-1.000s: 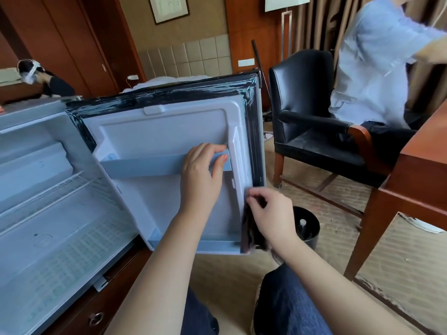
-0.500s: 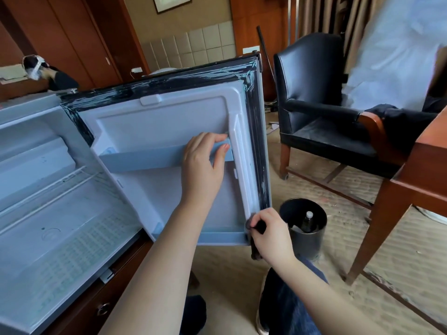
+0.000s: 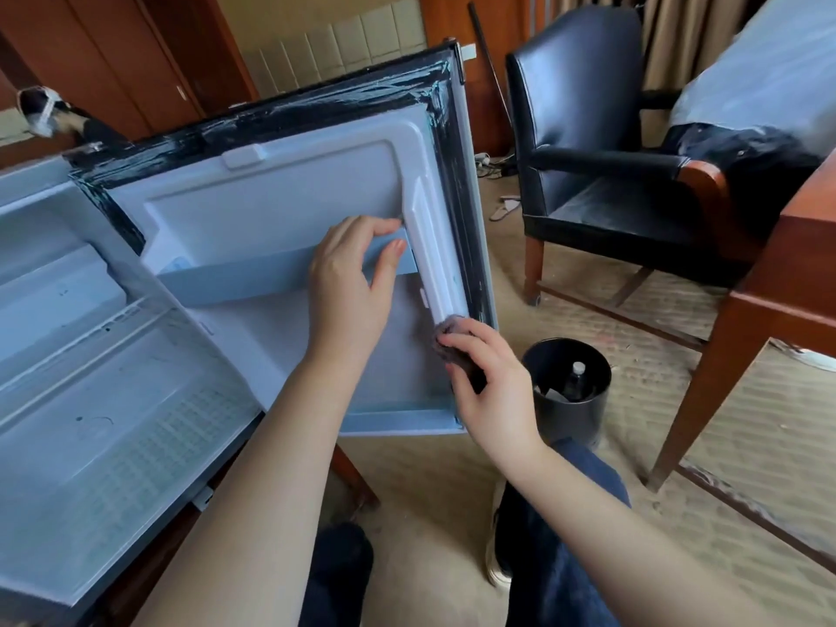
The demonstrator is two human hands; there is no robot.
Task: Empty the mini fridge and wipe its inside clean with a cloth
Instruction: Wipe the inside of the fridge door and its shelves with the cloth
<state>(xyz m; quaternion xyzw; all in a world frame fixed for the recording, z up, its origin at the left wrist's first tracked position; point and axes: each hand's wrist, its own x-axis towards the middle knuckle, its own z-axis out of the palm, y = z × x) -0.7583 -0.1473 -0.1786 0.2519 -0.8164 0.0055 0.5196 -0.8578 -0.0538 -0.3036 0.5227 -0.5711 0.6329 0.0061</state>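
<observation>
While the white-lined mini fridge (image 3: pixel 90 377) stands open with its cavity bare of contents (only a wire rack shows inside), the step in hand is the wiping of the open door (image 3: pixel 280 205). The left hand (image 3: pixel 350 282) grips the pale blue plastic door shelf (image 3: pixel 244 280) near its right end. Its fingers curl over the top edge and the thumb lies on the front face, bracing the door against the push of wiping. The right hand (image 3: pixel 493 391) pinches a dark grey-brown cloth (image 3: pixel 448 329), bunched between thumb and fingertips. It presses the cloth on the lower part of the raised white vertical rib (image 3: pixel 434 264), which runs down the liner just inside the black rubber gasket (image 3: pixel 457 183).

Judged from this, emptying is finished and the door's edge is the present patch. To do the stroke well:
- Hold the door shelf firmly so the door does not swing.
- Run the cloth along the rib, not across it.
- Work into the groove between rib and gasket, where grime is likely to lodge.
- Press lightly beside the gasket, which may pull from its seat.

A round black waste bin (image 3: pixel 570 423) holding a plastic bottle (image 3: pixel 578 375) stands on the carpet just beyond the door's free edge.
</observation>
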